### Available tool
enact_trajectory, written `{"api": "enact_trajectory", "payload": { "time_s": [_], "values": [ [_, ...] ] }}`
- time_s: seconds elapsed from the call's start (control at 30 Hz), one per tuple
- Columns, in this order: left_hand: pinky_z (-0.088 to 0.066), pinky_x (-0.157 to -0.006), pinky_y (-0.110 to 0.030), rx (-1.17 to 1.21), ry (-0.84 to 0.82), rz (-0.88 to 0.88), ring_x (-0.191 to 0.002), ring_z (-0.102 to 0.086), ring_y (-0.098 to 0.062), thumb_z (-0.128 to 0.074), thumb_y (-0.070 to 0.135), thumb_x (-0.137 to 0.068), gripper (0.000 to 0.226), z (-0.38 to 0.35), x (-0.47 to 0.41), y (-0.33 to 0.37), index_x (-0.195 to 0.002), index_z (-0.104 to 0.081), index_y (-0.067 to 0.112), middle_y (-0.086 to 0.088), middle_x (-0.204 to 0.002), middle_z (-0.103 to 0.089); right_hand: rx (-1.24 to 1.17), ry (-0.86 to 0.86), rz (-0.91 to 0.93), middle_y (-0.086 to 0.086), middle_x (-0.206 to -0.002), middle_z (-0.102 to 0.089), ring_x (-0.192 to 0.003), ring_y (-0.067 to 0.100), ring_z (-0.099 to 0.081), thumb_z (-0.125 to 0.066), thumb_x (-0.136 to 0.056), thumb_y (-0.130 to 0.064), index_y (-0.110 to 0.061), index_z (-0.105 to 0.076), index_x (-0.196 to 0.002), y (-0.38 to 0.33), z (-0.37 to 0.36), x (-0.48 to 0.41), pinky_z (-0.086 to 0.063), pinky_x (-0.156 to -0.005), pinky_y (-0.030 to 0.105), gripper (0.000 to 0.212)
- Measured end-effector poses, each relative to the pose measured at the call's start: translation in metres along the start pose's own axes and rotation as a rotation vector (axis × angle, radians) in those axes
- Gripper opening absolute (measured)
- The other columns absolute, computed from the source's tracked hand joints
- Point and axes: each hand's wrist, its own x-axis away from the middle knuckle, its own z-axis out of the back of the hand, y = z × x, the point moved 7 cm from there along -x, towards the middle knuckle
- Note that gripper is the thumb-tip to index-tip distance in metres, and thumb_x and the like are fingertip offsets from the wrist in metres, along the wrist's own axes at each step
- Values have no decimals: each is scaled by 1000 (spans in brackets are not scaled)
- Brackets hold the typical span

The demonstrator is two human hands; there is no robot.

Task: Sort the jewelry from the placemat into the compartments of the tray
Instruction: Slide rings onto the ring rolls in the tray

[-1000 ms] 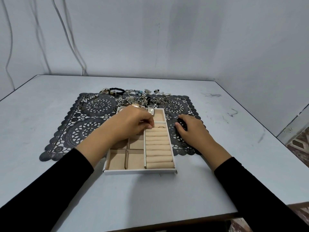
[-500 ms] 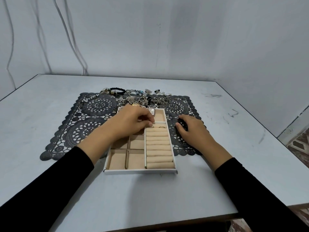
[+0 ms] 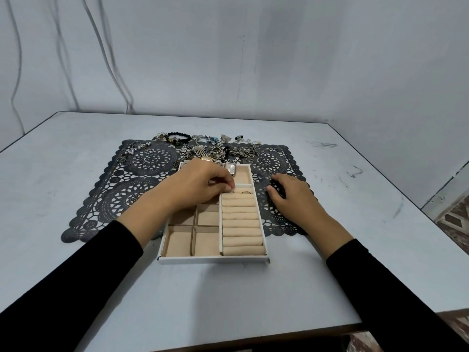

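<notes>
1. A person's left hand [image 3: 200, 184] reaches over the far half of the tray [image 3: 213, 259]. Its fingers are curled, and the thumb and forefinger pinch a small ring [image 3: 232, 191] at the far end of the tray's column of ring rolls.
2. A second ring [image 3: 245, 192] sits in the same far slot, just to the right of the fingertips.
3. The right hand [image 3: 291, 199] rests palm down on the black lace placemat [image 3: 127, 196], just beside the tray's right wall. Its fingers are loosely bent and hold nothing that can be seen.
4. The white tray, lined in beige, lies across the placemat's near edge, and its near wall is on the grey table [image 3: 228, 301]. The four square compartments at its near left show only their lining.
5. A square-faced watch [image 3: 231, 168] lies at the tray's far edge, partly over the far right compartment.
6. The unsorted jewelry [image 3: 210, 148] is heaped along the placemat's far edge. There is a black bead bracelet [image 3: 179, 136] at the back, and loose rings [image 3: 134, 148] are scattered toward the far left corner.
</notes>
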Motion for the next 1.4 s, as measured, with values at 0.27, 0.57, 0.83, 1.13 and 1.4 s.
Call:
{"api": "enact_trajectory", "payload": {
  "time_s": [0.27, 0.57, 0.83, 1.13, 1.4],
  "values": [
    [-51, -88, -25, 29, 14, 20, -94, -66, -1, -72, 23, -87, 12, 2, 1, -2, -98, -77, 24, 13, -96, -74, -4, -2, -2, 3, -129, -57, -119, 18, -50, -50, -96, -33, -14, -53, -130, 2, -2, -1, -30, -84, 19, 39],
    [-50, -86, -23, 8, -3, 5, -91, -65, 0, -72, 19, -88, 12, 2, 1, -1, -96, -78, 24, 13, -94, -74, -21, -10, 0, 3, -129, -58, -119, 19, -51, -51, -95, -34, -14, -53, -131, 4, -3, -2, -36, -92, 24, 40],
    [-53, -87, -25, 177, 77, 90, -92, -68, -6, -68, 21, -90, 14, 9, -15, -8, -103, -75, 22, 10, -96, -74, -81, 42, -5, 5, -126, -59, -118, 20, -52, -54, -94, -30, -12, -56, -128, 8, 7, -17, -38, -98, 27, 39],
    [-44, -78, -22, 54, 85, 103, -88, -59, -7, -61, 28, -95, 20, 2, -82, -17, -109, -72, 21, 4, -103, -70, -72, 52, 5, 6, -124, -61, -115, 20, -55, -57, -93, -25, -12, -60, -126, 15, 3, -56, -40, -100, 29, 36],
    [-37, -73, -19, -29, -150, 149, -93, -59, -8, -69, 28, -89, 18, -21, -128, -42, -106, -75, 24, 17, -85, -62, -110, 61, -26, 7, -103, -62, -97, 20, -59, -65, -88, -27, -14, -71, -107, 25, -1, -86, -46, -88, 30, 24]
  ]
}}
